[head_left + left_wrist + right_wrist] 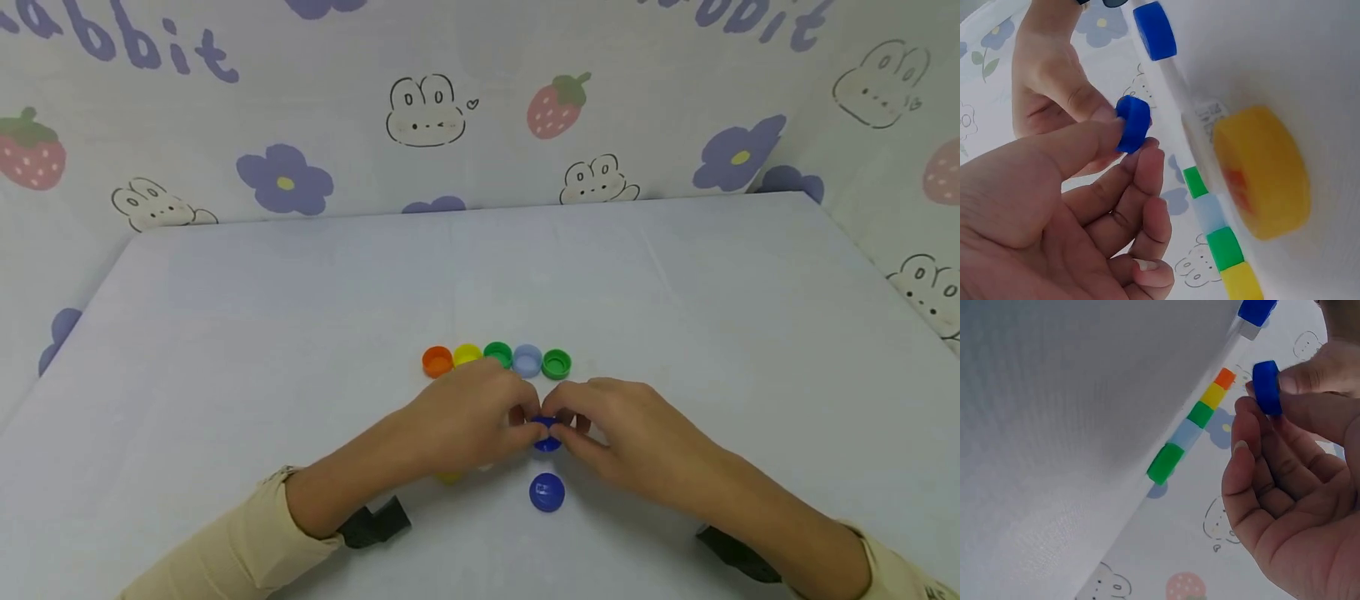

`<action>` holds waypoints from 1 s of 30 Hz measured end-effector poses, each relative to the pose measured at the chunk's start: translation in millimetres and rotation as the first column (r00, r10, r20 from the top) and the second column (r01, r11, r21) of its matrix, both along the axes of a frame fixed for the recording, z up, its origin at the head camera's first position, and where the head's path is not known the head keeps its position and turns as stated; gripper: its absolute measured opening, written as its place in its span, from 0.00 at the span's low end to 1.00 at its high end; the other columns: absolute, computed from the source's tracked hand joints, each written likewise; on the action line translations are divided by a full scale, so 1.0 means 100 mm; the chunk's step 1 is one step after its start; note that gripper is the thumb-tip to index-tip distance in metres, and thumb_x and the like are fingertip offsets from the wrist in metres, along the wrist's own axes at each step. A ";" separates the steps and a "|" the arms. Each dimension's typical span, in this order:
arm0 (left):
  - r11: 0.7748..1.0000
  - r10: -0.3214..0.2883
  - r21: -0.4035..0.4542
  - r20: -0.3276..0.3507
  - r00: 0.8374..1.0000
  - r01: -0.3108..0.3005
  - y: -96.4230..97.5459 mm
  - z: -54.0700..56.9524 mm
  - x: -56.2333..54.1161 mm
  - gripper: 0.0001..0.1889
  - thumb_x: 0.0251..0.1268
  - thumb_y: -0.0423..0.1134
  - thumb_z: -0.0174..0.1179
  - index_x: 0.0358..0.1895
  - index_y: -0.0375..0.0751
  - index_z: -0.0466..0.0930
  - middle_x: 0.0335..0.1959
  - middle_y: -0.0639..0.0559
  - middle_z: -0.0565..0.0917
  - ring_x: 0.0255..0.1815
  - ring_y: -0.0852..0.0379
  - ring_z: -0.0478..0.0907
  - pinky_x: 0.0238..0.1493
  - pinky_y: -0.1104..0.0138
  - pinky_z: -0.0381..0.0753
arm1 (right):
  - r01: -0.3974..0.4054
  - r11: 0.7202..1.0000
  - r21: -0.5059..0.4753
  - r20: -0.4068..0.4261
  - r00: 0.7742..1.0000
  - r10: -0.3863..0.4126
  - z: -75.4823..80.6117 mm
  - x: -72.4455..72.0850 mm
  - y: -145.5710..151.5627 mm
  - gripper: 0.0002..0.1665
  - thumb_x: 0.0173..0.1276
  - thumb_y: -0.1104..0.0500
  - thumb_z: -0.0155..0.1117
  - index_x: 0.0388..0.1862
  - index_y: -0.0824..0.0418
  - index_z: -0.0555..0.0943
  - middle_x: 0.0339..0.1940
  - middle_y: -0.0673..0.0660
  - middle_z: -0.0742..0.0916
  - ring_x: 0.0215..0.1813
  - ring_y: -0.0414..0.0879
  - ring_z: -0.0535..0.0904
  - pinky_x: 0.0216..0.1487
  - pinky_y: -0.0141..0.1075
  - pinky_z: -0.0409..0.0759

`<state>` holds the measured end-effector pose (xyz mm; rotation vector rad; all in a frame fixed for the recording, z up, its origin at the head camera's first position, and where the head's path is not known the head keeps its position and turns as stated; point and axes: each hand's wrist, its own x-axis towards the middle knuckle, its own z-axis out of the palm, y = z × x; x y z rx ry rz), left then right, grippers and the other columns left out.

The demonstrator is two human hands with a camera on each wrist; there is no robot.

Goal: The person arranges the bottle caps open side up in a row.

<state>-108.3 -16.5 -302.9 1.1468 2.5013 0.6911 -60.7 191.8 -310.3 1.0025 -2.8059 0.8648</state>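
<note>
Blue cap (547, 445) sits between the two hands, raised off the desk (300, 333); neither hand nearer, round so no real long axis. Plain deep blue, shallow, glossy. Left hand (476, 412) and right hand (622, 425) both pinch it, other fingers loosely curled. Second blue cap (547, 492) lies nearer the person; row of coloured caps (527, 362) just beyond.

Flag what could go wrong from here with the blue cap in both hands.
Slip: the blue cap, pinched by the left hand and right hand, could pop free.
Knock: if dropped, it might hit the other blue cap, lying just nearer the person.
Bump: in the head view the left hand partly hides the middle green cap, so a forward slip may disturb it.
</note>
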 end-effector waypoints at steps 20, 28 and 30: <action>0.999 0.033 0.008 0.048 0.998 -0.034 -0.05 0.05 0.01 0.12 0.74 0.44 0.63 0.48 0.42 0.89 0.34 0.59 0.85 0.36 0.62 0.79 0.36 0.72 0.78 | 0.053 0.998 0.041 0.029 0.998 -0.054 0.09 0.00 0.01 0.19 0.60 0.62 0.80 0.50 0.55 0.86 0.41 0.42 0.86 0.43 0.41 0.80 0.43 0.36 0.81; 0.999 0.036 -0.001 -0.010 0.999 -0.036 -0.24 0.11 0.05 0.14 0.66 0.40 0.70 0.53 0.42 0.87 0.40 0.56 0.87 0.44 0.58 0.80 0.43 0.70 0.79 | -0.007 0.996 0.086 0.136 0.991 -0.005 0.17 -0.15 -0.11 0.15 0.60 0.59 0.80 0.45 0.55 0.86 0.34 0.43 0.82 0.40 0.41 0.78 0.39 0.32 0.80; 0.998 0.059 0.003 -0.032 0.998 -0.059 -0.28 0.11 0.04 0.14 0.65 0.40 0.71 0.52 0.43 0.88 0.39 0.56 0.86 0.42 0.58 0.80 0.42 0.69 0.78 | -0.035 0.997 0.075 0.144 0.989 0.024 0.18 -0.20 -0.17 0.15 0.61 0.60 0.79 0.45 0.56 0.85 0.32 0.43 0.81 0.38 0.40 0.77 0.36 0.32 0.79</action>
